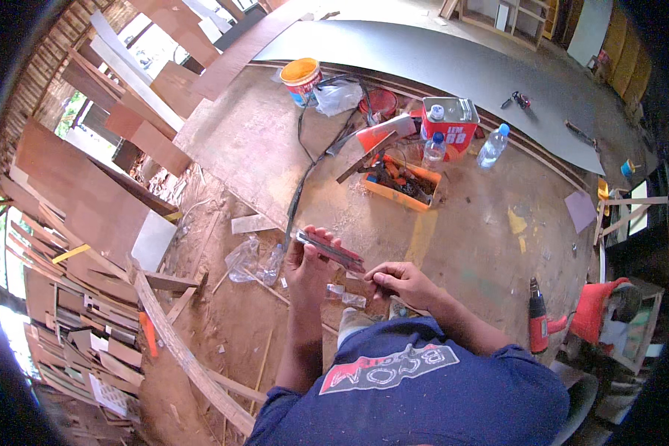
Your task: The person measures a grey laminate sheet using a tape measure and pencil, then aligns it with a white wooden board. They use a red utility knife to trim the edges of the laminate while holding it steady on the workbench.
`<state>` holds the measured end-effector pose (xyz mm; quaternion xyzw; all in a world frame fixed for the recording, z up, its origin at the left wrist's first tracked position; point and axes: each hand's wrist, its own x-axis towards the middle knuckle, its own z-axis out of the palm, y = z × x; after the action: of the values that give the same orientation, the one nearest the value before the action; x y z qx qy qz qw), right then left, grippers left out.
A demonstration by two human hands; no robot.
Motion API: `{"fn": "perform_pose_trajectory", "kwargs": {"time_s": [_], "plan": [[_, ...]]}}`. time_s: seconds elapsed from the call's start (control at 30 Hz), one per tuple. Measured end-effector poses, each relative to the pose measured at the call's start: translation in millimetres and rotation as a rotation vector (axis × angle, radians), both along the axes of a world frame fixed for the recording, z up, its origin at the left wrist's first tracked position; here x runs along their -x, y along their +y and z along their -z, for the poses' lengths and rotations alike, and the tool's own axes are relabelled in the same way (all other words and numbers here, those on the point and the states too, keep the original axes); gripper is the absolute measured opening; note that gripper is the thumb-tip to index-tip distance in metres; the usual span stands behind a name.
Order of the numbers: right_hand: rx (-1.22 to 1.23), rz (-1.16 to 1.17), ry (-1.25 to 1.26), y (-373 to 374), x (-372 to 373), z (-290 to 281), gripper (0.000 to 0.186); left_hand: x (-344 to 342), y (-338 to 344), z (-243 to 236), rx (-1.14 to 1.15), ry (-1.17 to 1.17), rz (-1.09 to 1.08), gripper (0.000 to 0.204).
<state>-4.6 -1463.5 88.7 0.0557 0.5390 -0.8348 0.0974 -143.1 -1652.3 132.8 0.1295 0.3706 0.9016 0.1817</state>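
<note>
My left hand [310,260] is closed around a long, narrow, dark grey and reddish tool [334,253] that resembles a utility knife. It slants down to the right in front of my chest. At its lower right end, my right hand [401,282] is closed, thumb and forefinger pinched together. Whether those fingertips hold the tool's end or something small cannot be made out. Just below my hands lie small clear plastic pieces [346,296].
Ahead sit an orange tool box [401,199], a red solvent can [464,111], a water bottle [492,146] and a paint bucket [302,82]. A black cable [296,197] runs along the worktable [468,215]. A heat gun [538,320] lies right; wooden boards [89,186] lean left.
</note>
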Motion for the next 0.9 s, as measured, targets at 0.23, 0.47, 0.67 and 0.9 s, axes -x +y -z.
{"fn": "perform_pose_trajectory", "kwargs": {"time_s": [0.23,0.47,0.67,0.9], "plan": [[-0.109,0.220,-0.099,24,9,43,0.025,18,19,13,0.125,0.026,-0.019,0.039],[-1.418,0.287,-0.053,100,-19,190,0.022,6,25,42,0.160,-0.024,0.027,0.036],[-1.331,0.586,0.058,107,-18,144,0.027,-9,-1,58,0.249,-0.049,-0.011,0.035],[-1.181,0.796,0.000,146,37,113,0.023,-13,-26,77,0.115,-0.306,-0.038,0.036]]}}
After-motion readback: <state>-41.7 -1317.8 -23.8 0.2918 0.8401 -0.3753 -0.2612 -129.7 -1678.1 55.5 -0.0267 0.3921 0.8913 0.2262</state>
